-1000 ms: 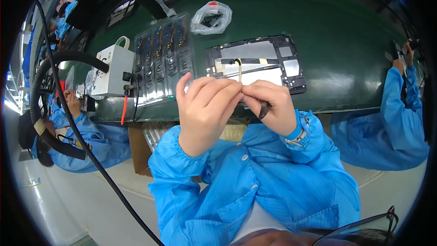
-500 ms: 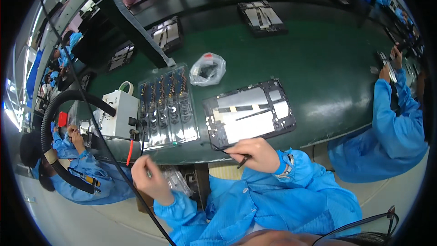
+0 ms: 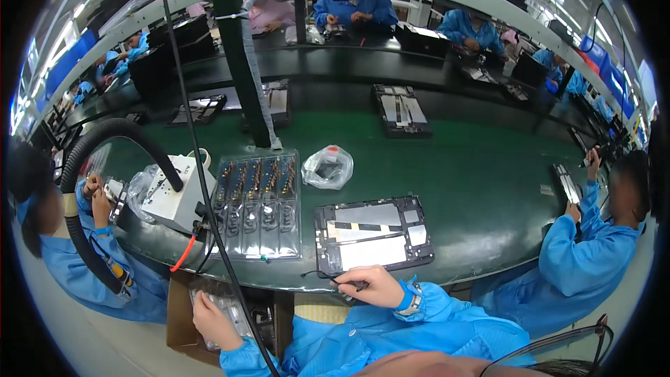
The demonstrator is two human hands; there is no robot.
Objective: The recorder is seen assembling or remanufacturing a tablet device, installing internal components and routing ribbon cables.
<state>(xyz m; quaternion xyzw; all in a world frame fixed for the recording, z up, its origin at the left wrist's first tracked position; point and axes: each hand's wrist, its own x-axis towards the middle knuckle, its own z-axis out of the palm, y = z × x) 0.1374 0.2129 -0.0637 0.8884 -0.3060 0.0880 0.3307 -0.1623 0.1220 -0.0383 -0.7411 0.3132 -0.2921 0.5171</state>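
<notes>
My right hand (image 3: 373, 286) is closed around a thin black cable-like piece (image 3: 319, 276), its thin end poking out toward the left. Just beyond it lies an opened tablet-like device (image 3: 373, 246), flat on the green table, with silver plates inside a black frame. My left hand (image 3: 216, 322) is lowered over a cardboard box (image 3: 179, 315) below the table edge. Its fingers are bent together beside clear plastic packaging (image 3: 234, 307) in that box; what they hold, if anything, is hidden.
Left of the device lies a clear tray (image 3: 259, 227) of small parts, near a clear plastic bag (image 3: 328, 167). A white box (image 3: 174, 188) with a black hose (image 3: 115, 129) stands farther left. A post (image 3: 244, 77) rises behind. Co-workers sit on both sides.
My left hand has moved down and left to the cardboard box. My right hand keeps the black piece by the device's near edge. The view has tilted up, showing more of the far benches.
</notes>
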